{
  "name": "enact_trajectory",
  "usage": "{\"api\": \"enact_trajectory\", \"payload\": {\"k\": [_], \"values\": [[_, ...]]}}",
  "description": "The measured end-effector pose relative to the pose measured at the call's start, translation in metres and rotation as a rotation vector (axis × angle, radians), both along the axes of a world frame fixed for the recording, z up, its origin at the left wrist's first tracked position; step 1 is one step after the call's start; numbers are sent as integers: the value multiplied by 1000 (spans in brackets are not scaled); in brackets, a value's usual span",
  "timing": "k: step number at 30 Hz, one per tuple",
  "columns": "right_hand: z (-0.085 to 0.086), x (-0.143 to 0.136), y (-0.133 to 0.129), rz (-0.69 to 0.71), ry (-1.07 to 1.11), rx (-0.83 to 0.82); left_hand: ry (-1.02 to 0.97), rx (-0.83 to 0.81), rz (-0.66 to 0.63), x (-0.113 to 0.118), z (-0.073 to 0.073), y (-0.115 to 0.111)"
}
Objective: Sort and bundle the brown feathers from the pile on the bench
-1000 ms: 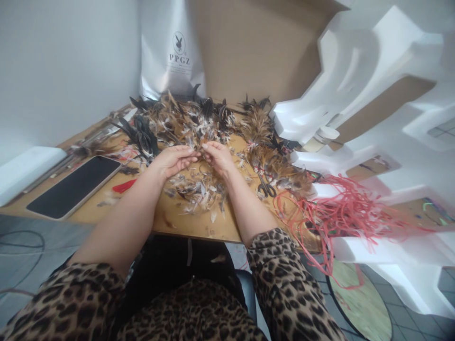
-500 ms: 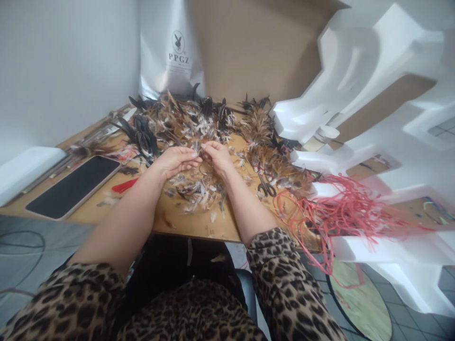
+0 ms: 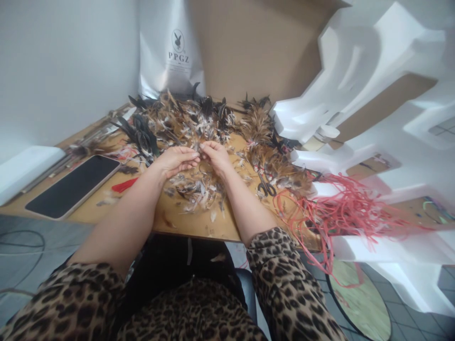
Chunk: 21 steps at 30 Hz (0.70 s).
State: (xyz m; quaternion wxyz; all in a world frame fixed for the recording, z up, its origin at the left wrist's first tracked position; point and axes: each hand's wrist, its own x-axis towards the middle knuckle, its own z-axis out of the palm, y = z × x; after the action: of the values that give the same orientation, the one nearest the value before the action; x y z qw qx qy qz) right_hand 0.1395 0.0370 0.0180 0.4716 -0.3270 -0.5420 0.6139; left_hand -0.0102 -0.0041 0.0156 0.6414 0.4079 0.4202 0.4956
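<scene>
My left hand [image 3: 177, 160] and my right hand [image 3: 215, 156] meet over the middle of the table, fingertips pinched and almost touching. Between them is a small grey-brown feather [image 3: 196, 143], partly covered by the fingers; its lower end is hidden. Just beyond the fingertips lies a heap of brown, white and black feathers [image 3: 170, 116]. Loose short feathers [image 3: 199, 193] are scattered on the wooden tabletop [image 3: 185, 225] below my hands. A bunch of black feathers [image 3: 140, 135] rests left of my left hand.
At the left lie a phone [image 3: 74, 187] and a red tassel-like piece [image 3: 123, 185]. Black-handled scissors [image 3: 266, 188] sit right of my right arm, beside brown feather bunches [image 3: 277, 163]. Pink-red ribbons [image 3: 351, 208] hang over white foam pieces [image 3: 362, 248]. A silver bag [image 3: 170, 57] stands behind.
Both hands stay pinched in nearly the same place, with only a very slight shift to the left. Everything else looks unchanged.
</scene>
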Motion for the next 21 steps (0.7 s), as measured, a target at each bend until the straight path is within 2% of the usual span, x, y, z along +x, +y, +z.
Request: {"api": "enact_trajectory", "payload": {"k": [8, 14, 21], "values": [[-1, 1, 0, 28, -39, 13, -147, 33, 251, -1, 1, 3], [0, -5, -8, 104, -110, 19, -211, 45, 177, 1, -1, 4], [2, -9, -13, 102, -133, 23, -221, 21, 175, 6, 4, -1]]}}
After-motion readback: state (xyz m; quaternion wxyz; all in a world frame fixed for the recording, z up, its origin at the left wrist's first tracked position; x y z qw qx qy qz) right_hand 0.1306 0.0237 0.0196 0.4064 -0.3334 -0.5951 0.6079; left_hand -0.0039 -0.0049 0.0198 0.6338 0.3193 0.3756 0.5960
